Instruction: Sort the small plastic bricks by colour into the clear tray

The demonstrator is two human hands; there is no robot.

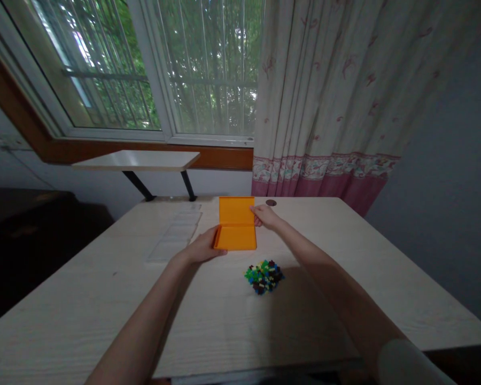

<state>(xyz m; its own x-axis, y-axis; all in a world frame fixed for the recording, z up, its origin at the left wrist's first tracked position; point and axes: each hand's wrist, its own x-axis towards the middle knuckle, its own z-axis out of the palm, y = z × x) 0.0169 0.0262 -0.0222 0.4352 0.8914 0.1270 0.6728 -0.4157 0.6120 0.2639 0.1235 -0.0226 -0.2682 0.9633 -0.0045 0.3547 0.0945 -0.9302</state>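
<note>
A flat orange hinged case (236,237) lies open on the table, its lid (236,210) raised at the back. My left hand (203,246) grips the left side of the case's base, thumb near the front corner. With fingers pinched, my right hand (265,216) holds the right edge of the raised lid. Nearer to me, a heap of small bricks (264,277) in green, blue, yellow and dark colours sits on the tabletop, touched by neither hand.
Clear plastic trays (175,235) lie left of the case on the pale wooden table (84,299). A raised white shelf (144,159) on black legs stands at the back left. There is a round hole (271,202) near the back edge. A curtain (320,96) hangs behind.
</note>
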